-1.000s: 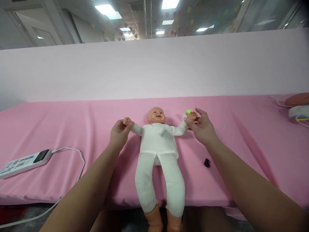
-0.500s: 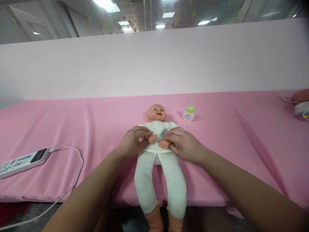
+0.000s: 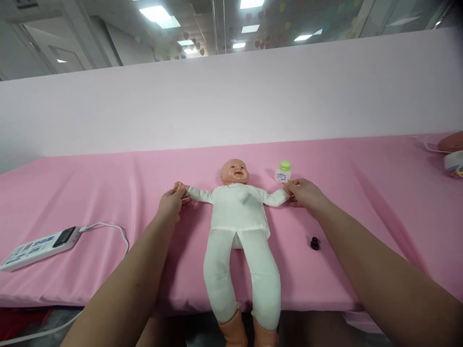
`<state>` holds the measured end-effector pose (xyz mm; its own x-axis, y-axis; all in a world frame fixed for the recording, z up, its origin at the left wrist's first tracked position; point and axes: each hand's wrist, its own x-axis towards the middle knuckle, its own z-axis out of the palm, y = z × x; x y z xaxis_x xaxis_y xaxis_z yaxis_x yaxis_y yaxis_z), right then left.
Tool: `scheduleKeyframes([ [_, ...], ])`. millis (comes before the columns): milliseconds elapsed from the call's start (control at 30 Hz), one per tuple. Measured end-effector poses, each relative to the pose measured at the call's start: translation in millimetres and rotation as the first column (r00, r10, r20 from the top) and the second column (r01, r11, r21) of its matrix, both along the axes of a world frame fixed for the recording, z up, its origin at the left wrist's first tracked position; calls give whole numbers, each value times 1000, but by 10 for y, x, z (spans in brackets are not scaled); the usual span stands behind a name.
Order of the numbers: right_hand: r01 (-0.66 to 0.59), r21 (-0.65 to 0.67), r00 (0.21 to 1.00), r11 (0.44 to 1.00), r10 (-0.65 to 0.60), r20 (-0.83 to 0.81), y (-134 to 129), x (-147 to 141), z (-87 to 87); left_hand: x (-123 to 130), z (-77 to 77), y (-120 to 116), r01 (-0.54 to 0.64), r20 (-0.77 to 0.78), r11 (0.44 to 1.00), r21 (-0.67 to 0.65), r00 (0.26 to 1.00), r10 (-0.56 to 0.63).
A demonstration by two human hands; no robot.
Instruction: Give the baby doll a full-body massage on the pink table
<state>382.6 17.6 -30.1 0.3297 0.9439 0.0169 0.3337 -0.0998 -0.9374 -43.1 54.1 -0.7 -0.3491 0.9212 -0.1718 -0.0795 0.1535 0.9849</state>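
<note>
Left hand [image 3: 170,202] and right hand [image 3: 306,195]: both bare, no gloves, rings or wristbands visible. Both forearms are uncovered along their whole visible length, from the wrists back to the lower picture edge; no sleeve, watch or strap shows. Fingernails are too small to assess. No markings are visible on either arm.

A baby doll [image 3: 237,212] in a white cloth suit lies face-up on its back, bald head toward twelve o'clock, bare feet at six hanging past the near edge. Its arms are spread straight out toward nine and three, legs slightly apart
</note>
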Motion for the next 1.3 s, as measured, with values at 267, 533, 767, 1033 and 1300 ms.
scheduleKeyframes([
  [267, 74, 126, 995, 989, -82, 62, -216, -235, 260, 77, 65, -132, 74, -54, 972, 224, 997, -63],
  [533, -575, 360, 724, 734, 252, 642, -714, -957, 445, 448, 165, -603, 577, -813, 732, 362, 580, -55],
  [767, -778, 239, 476, 581, 298, 827, -697, -1040, 418, 436, 92, -558, 841, -960, 501, 205, 273, -66],
  [1033, -481, 410, 858, 775, 322, 399, -584, -818, 437, 411, 143, -545, 655, -837, 720, 230, 511, -198],
  [1300, -5, 62, 990, 998, -3, 140, -107, -132, 95, 121, 5, -110, 128, -57, 972, 196, 991, -118],
])
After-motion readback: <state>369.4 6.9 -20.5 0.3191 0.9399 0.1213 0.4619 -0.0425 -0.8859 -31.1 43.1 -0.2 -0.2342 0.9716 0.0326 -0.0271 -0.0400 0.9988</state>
